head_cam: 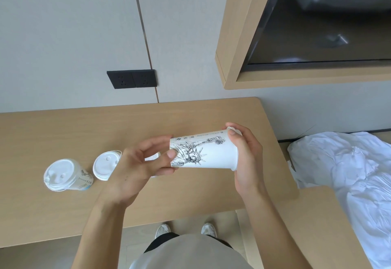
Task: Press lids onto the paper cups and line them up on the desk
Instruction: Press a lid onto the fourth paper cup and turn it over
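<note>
A white paper cup with a black Statue of Liberty drawing lies on its side in the air above the wooden desk. My left hand grips its narrow base end. My right hand wraps its wide end, where a white lid shows under the fingers. Two lidded cups stand on the desk at the left: one far left, another beside it. A third white lid is partly hidden behind my left hand.
The desk's rounded right corner lies close to a bed with white sheets. Black wall sockets sit above the desk's back edge. A wood-framed dark screen hangs at the upper right. My shoes show below the front edge.
</note>
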Action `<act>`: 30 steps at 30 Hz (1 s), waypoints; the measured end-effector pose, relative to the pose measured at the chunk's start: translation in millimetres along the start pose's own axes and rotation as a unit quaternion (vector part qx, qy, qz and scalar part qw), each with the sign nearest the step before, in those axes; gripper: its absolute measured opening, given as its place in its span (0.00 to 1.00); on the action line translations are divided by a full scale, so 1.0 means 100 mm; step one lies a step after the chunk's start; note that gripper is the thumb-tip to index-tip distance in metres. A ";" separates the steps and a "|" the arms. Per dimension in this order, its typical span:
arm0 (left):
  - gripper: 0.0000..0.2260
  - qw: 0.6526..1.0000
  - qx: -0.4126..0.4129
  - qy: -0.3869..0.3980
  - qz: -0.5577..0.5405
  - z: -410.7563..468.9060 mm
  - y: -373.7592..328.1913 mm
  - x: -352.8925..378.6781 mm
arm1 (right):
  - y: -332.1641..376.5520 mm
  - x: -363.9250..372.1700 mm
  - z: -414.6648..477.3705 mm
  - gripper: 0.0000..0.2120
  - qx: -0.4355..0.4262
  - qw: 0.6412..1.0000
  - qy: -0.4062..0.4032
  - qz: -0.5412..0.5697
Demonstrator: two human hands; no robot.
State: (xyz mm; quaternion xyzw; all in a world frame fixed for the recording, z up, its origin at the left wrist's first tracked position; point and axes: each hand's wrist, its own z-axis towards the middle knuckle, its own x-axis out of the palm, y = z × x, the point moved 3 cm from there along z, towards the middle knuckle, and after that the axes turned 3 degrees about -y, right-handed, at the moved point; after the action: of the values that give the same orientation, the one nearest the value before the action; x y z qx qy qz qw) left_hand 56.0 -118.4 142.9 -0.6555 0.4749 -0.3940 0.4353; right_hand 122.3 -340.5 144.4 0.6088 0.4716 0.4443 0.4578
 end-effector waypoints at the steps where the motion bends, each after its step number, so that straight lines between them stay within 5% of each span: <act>1: 0.21 1.000 0.006 0.006 -0.005 0.01 0.00 -0.01 | 0.00 0.01 0.01 0.22 0.001 1.000 0.002 -0.002; 7: 0.24 1.000 -0.005 -0.017 -0.010 0.04 -0.01 0.01 | 0.04 0.05 0.02 0.24 -0.008 1.000 0.003 -0.006; 12: 0.25 0.999 0.016 0.039 -0.022 0.04 -0.03 -0.01 | 0.07 0.04 0.04 0.19 -0.004 1.000 0.025 -0.010; 16: 0.18 1.000 -0.001 -0.004 -0.020 0.03 -0.03 0.03 | 0.07 0.04 0.02 0.20 -0.007 1.000 0.024 -0.015; 24: 0.20 1.000 0.013 -0.010 0.018 0.01 -0.04 -0.02 | 0.04 0.06 -0.03 0.25 0.008 0.999 0.022 -0.029; 30: 0.22 1.000 0.022 -0.002 0.002 -0.01 -0.03 -0.04 | 0.03 0.07 -0.04 0.17 -0.001 0.999 0.022 -0.030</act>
State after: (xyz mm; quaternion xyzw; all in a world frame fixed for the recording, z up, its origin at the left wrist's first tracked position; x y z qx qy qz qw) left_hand 54.5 -114.5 145.4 -0.6457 0.4662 -0.4022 0.4516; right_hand 120.6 -333.8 148.9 0.5842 0.4994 0.4435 0.4612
